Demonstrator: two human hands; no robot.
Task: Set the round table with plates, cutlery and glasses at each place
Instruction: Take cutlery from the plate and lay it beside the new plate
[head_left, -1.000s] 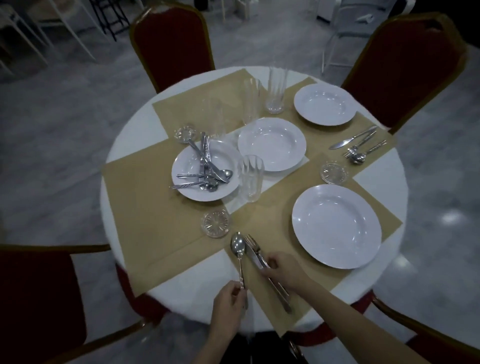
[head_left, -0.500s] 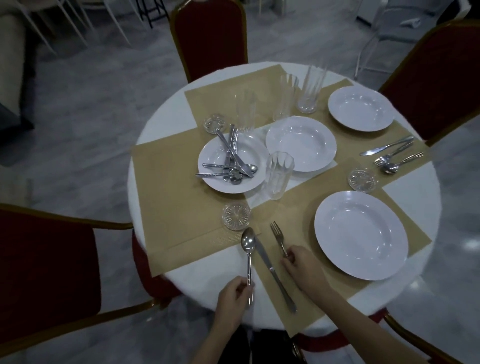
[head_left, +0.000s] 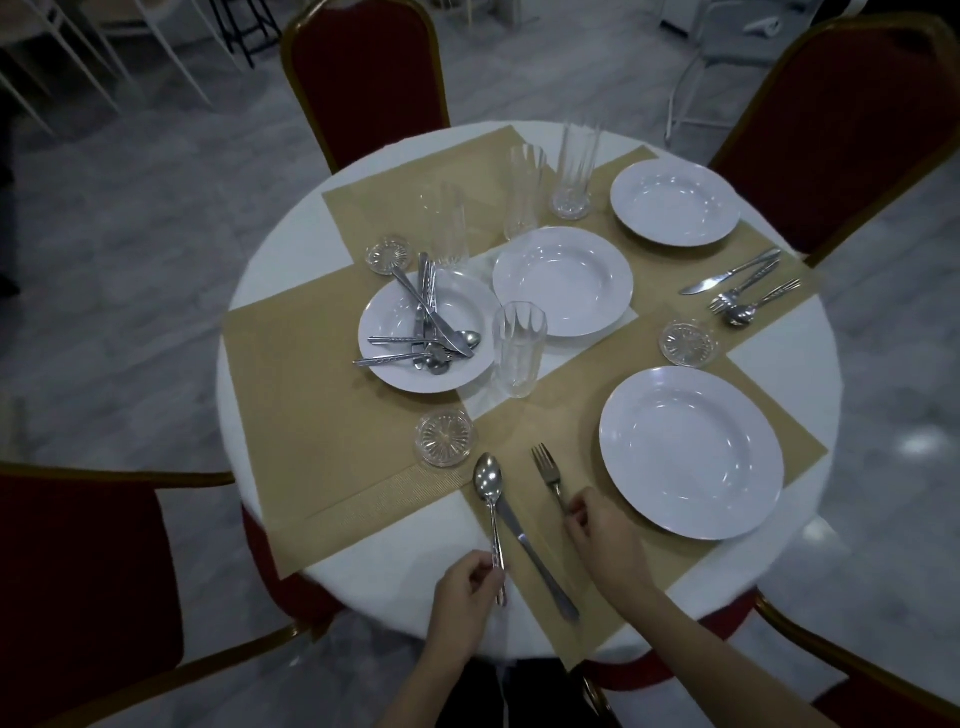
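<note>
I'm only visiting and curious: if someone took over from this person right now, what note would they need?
Left hand pinches the spoon handle; right hand holds the fork handle.
The knife lies between them, left of the near plate.
Done: far-right plate with laid cutlery beside it.
Left: the centre plate, the plate of spare cutlery and four glasses wait mid-table, unplaced.

Round white table (head_left: 415, 545): tan placemats (head_left: 311, 395) flat on top, corners overlapping.
</note>
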